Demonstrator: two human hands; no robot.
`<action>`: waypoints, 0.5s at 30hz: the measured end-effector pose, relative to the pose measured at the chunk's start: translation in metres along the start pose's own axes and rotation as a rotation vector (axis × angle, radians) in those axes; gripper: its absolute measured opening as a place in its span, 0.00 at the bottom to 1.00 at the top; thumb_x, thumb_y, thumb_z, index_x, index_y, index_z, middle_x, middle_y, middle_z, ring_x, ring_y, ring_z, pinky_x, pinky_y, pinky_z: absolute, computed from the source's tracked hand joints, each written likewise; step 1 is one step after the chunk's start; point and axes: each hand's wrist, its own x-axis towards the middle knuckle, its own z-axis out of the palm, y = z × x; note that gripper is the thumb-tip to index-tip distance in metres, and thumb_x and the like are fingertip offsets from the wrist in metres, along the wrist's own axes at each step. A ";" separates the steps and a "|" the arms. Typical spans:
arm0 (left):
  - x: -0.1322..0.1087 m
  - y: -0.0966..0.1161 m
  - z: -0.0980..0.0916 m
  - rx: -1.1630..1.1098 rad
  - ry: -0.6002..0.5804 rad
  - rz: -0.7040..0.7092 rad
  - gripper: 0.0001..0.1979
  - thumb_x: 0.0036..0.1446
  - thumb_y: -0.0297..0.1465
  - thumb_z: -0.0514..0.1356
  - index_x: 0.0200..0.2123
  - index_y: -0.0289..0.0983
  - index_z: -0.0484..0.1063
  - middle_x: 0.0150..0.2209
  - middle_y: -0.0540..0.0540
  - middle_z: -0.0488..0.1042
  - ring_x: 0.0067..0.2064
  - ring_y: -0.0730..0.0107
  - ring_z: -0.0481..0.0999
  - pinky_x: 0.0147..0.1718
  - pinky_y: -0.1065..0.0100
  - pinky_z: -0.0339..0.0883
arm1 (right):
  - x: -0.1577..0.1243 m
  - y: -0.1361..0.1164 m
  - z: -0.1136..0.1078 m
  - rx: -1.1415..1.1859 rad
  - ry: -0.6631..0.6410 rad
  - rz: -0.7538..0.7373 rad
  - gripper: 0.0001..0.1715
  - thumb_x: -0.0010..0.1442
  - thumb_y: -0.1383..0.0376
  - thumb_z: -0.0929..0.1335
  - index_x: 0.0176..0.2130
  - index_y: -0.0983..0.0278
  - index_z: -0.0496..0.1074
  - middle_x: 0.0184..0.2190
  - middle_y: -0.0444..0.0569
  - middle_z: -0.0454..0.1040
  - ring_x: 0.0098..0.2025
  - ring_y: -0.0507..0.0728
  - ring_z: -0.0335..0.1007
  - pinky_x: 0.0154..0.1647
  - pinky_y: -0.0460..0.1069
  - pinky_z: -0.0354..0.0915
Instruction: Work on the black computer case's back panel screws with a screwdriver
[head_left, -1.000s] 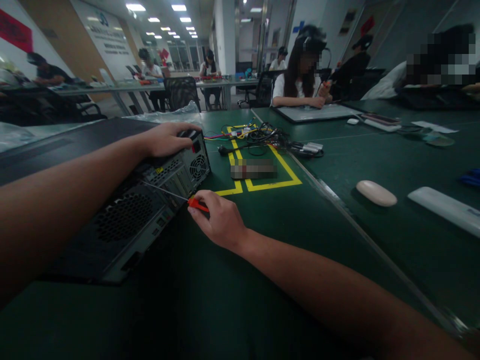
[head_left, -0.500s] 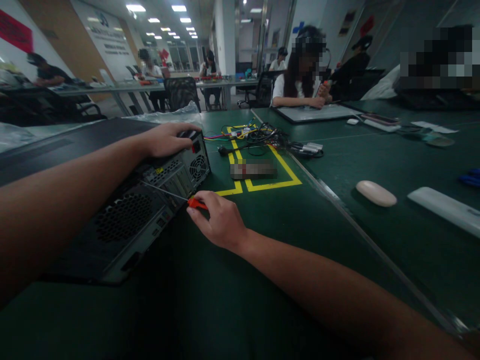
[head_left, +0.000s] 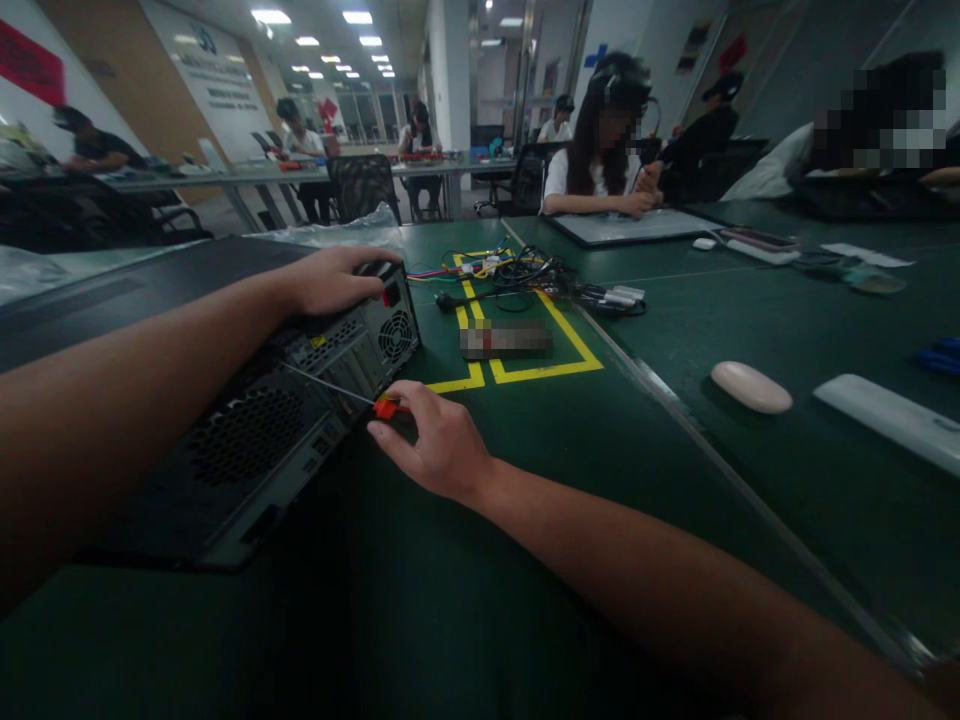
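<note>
A black desktop computer case (head_left: 349, 365) lies on its side at the left, its rear panel with vents and ports facing me. My left hand (head_left: 334, 280) rests on the top edge of the case, fingers stretched out flat near the panel's far corner. In my right hand (head_left: 435, 440) is a screwdriver (head_left: 385, 408) with an orange handle and a long thin shaft. The shaft points left to the edge of the rear panel, beneath my left forearm. My thumb stands a little off the handle, while the other fingers curl round its far side. The tip's contact is too dark to make out.
Beyond the case lies a tangle of cables (head_left: 540, 270) by yellow tape (head_left: 551, 372). A blurred-out item (head_left: 506, 341) sits inside the tape. To the right are a pale oval object (head_left: 751, 387) and a long white object (head_left: 885, 415). A co-worker (head_left: 607, 140) sits across the table.
My right thumb has moved slightly down and away from the screwdriver handle, and the handle appears turned. My left hand and the case have stayed put.
</note>
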 end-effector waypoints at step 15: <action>0.002 -0.003 0.001 0.031 0.007 0.001 0.43 0.53 0.45 0.55 0.71 0.34 0.66 0.59 0.36 0.74 0.51 0.49 0.76 0.55 0.55 0.68 | 0.000 0.002 0.000 -0.096 -0.040 -0.016 0.13 0.75 0.57 0.63 0.53 0.62 0.68 0.46 0.51 0.79 0.46 0.57 0.79 0.48 0.51 0.72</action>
